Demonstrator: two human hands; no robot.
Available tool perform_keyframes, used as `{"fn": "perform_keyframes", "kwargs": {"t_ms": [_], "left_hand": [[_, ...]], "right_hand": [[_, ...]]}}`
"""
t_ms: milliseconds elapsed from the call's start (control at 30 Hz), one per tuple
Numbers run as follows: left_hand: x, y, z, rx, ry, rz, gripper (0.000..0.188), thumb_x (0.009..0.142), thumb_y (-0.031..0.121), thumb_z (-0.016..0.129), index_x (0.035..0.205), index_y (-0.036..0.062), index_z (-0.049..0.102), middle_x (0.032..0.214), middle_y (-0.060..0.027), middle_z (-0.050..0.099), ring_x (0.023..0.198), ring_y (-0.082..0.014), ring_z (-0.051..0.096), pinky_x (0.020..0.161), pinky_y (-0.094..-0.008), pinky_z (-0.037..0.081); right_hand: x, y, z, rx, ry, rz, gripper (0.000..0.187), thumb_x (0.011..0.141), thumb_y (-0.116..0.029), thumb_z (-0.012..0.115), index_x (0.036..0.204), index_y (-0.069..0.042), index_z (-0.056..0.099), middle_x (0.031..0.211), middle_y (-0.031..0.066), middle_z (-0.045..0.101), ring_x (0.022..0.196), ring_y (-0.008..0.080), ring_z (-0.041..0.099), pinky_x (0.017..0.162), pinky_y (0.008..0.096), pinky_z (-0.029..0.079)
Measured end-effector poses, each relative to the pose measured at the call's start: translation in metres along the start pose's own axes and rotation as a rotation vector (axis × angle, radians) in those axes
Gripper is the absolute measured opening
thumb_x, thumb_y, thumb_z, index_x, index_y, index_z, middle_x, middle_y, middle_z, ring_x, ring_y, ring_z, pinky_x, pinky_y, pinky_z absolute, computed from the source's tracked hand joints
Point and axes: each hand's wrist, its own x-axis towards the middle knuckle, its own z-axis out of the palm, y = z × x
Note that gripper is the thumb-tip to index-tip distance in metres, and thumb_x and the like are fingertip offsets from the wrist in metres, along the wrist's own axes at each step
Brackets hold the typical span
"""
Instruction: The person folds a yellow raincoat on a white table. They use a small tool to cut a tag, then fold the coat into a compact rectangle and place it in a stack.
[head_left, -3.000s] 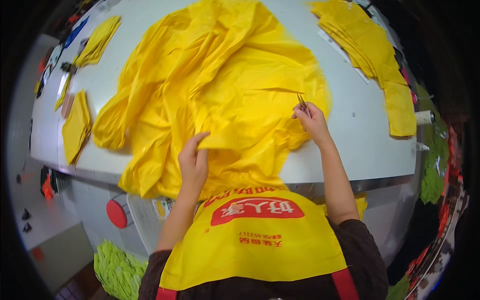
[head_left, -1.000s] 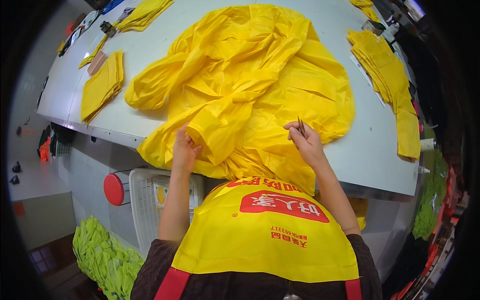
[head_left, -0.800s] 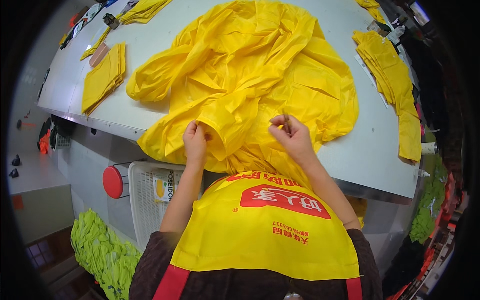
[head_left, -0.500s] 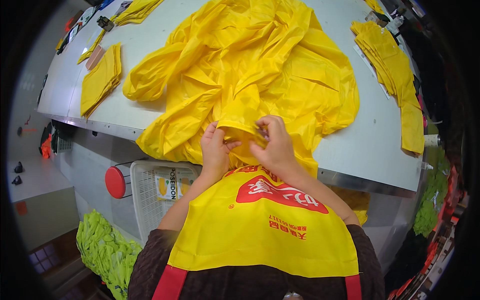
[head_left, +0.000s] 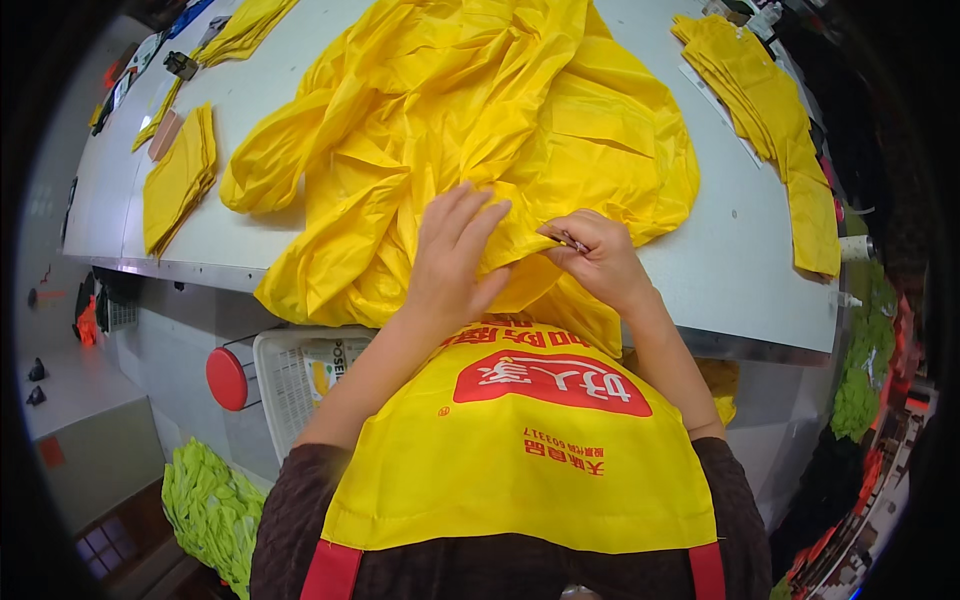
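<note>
A large, crumpled yellow garment (head_left: pixel 470 110) of thin, shiny fabric, like a raincoat, spreads over the table, one sleeve-like part jutting left. My left hand (head_left: pixel 450 250) lies on its near part, fingers stretched out and pressing on the cloth. To the right, my right hand (head_left: pixel 598 262) is closed at a fold of the same cloth. A small dark metal tool, apparently thread snips (head_left: pixel 566 240), shows between its thumb and fingers. Whether those fingers also pinch the fabric edge is hard to see.
Folded yellow pieces (head_left: pixel 180 180) lie at the table's left, with another yellow stack (head_left: pixel 765 115) at the right. Below the front edge of the table (head_left: pixel 720 255) stand a white plastic basket (head_left: pixel 285 375) and a red stool (head_left: pixel 227 380). Lime-green cloth (head_left: pixel 210 510) is heaped at lower left.
My hands were close together at a fabric edge. Now the left one has flattened onto the cloth farther up, and the right has shifted right with the snips.
</note>
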Motion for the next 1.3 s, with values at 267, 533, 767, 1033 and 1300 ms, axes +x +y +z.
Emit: {"fn": "perform_keyframes", "kwargs": {"t_ms": [267,533,767,1033,1300], "left_hand": [[0.002,-0.021,0.008,-1.162,-0.427,-0.882,0.019,0.09,0.013,0.052,0.101,-0.0003,0.061,0.088,-0.0029,0.065,0.077,-0.0054,0.059,0.067,-0.022,0.047],[0.014,-0.002,0.02,-1.402,-0.261,-1.207,0.032,0.091,0.027,0.049,0.101,-0.001,0.061,0.093,-0.0079,0.065,0.08,-0.0123,0.061,0.073,-0.0256,0.048],[0.011,-0.005,0.027,-1.33,-0.224,-1.128,0.033,0.091,0.027,0.048,0.097,-0.0015,0.062,0.089,-0.0063,0.065,0.078,-0.0105,0.059,0.071,-0.0248,0.046],[0.014,0.003,0.031,-1.254,-0.255,-1.093,0.025,0.09,0.023,0.052,0.087,0.0013,0.063,0.078,0.0002,0.06,0.069,-0.0046,0.051,0.064,-0.0205,0.041],[0.011,0.002,0.03,-1.209,-0.151,-1.039,0.024,0.09,0.022,0.053,0.081,0.0015,0.062,0.075,0.0008,0.059,0.066,-0.0039,0.05,0.061,-0.0204,0.04]], "right_hand": [[-0.011,0.022,-0.007,0.593,-0.118,0.489,0.018,0.085,-0.016,0.061,0.093,-0.001,0.06,0.075,-0.0026,0.056,0.069,0.0056,0.049,0.061,0.021,0.039],[-0.01,0.028,0.004,0.645,0.108,0.45,0.017,0.087,-0.019,0.061,0.088,-0.003,0.06,0.074,-0.0051,0.053,0.066,0.003,0.045,0.059,0.0189,0.038],[0.003,-0.019,-0.009,-0.149,0.228,-0.08,0.025,0.071,-0.004,0.073,0.094,-0.002,0.063,0.079,0.0062,0.059,0.067,0.0141,0.054,0.053,0.0232,0.041],[0.004,-0.002,-0.001,-0.249,0.161,-0.13,0.024,0.068,0.0,0.07,0.09,-0.004,0.062,0.077,0.0074,0.057,0.065,0.0213,0.054,0.053,0.0286,0.042],[-0.001,-0.016,-0.007,-0.192,0.095,-0.348,0.022,0.064,0.002,0.067,0.083,-0.007,0.058,0.073,0.006,0.053,0.061,0.0206,0.052,0.052,0.0279,0.043]]}}
